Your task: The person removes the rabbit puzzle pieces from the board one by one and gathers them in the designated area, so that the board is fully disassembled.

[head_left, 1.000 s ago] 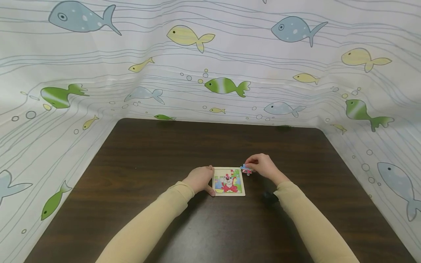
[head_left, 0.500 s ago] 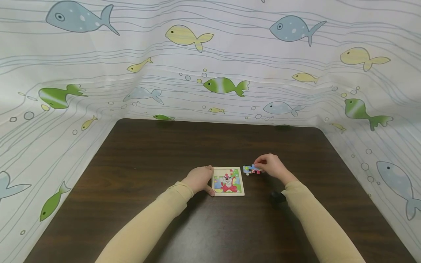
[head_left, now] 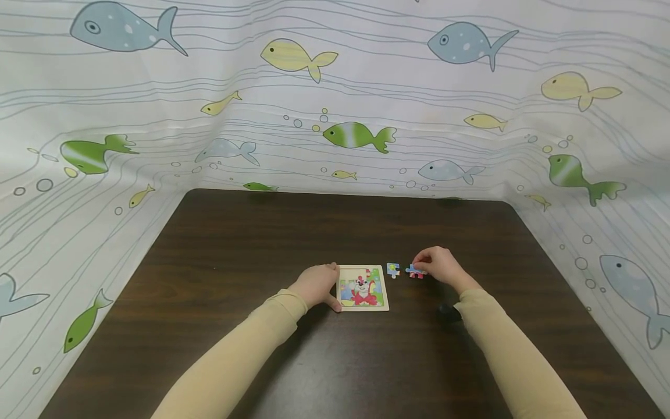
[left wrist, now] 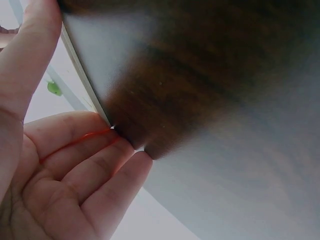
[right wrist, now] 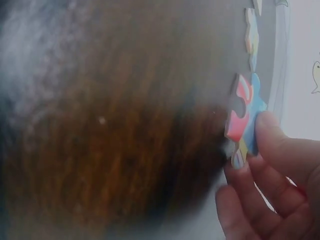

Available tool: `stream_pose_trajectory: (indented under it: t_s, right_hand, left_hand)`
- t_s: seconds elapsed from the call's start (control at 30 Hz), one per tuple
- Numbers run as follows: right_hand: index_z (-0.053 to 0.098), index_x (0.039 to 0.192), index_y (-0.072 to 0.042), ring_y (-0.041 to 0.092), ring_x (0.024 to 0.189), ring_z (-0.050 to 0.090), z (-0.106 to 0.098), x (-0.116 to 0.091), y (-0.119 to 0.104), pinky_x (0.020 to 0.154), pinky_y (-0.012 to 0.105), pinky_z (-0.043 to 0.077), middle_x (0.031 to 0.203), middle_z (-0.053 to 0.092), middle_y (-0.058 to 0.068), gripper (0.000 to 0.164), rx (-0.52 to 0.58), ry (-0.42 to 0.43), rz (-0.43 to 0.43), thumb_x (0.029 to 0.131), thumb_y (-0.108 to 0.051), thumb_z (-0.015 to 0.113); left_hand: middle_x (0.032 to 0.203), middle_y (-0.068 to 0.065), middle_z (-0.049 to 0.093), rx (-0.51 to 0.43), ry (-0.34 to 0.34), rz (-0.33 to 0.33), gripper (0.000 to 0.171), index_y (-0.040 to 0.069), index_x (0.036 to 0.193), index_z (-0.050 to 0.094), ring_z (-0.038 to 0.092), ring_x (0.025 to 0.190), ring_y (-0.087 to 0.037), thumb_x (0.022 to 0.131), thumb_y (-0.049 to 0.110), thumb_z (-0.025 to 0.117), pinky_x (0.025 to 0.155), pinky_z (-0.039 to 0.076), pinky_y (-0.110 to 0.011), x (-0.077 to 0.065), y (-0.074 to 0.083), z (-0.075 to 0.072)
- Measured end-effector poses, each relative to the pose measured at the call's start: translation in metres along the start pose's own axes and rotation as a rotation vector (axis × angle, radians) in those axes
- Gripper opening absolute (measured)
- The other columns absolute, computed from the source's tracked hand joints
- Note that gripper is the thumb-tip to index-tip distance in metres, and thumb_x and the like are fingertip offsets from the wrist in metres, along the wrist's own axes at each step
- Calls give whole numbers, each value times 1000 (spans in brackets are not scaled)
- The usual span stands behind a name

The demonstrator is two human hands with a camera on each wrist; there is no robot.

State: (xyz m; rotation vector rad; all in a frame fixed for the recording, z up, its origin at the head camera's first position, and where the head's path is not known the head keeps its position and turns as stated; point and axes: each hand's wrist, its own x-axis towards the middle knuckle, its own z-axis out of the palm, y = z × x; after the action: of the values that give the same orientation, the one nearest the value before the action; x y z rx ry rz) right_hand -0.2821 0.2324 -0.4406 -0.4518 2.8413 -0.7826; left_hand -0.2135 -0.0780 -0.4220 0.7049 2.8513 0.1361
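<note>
Puzzle (head_left: 361,293) lies between both hands, left (head_left: 316,285) gripping its edge, right (head_left: 439,267) pinching a piece (right wrist: 253,120).

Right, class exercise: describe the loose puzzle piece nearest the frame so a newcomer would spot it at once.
On the dark table, find the square puzzle frame that the left hand touches. Just right of its upper right corner lies the blue piece with a yellow patch. It lies untouched, while the right hand pinches the pink-edged piece beyond it.
</note>
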Motion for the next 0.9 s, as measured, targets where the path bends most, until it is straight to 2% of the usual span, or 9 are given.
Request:
stream_pose_trajectory:
  t_s: [0.23, 0.63, 0.9]
  right_hand:
    - [74, 84, -7, 19, 76, 55, 5, 2, 2, 69, 35, 49, 85, 66, 5, 6, -42, 49, -10, 84, -12, 72]
    - [75, 86, -6, 16, 71, 55, 4, 2, -1, 66, 32, 50, 82, 69, 5, 8, -8, 47, 44, 84, -13, 72]
    - [73, 82, -7, 18, 71, 53, 8, 1, 0, 66, 31, 48, 78, 67, 3, 5, -20, 82, 8, 83, -12, 73]
  left_hand:
    - [136, -20, 52, 5, 1, 4, 95, -7, 132, 50, 57, 117, -29, 62, 48, 84, 97, 47, -34, 0, -1, 1]
    - [136, -20, 52, 8, -1, 0, 95, -6, 133, 50, 56, 119, -29, 63, 49, 83, 99, 46, -34, 1, 0, 1]
    - [136, -20, 52, 7, 7, -3, 95, -6, 132, 50, 57, 118, -28, 63, 49, 83, 98, 47, -34, 0, 0, 1]
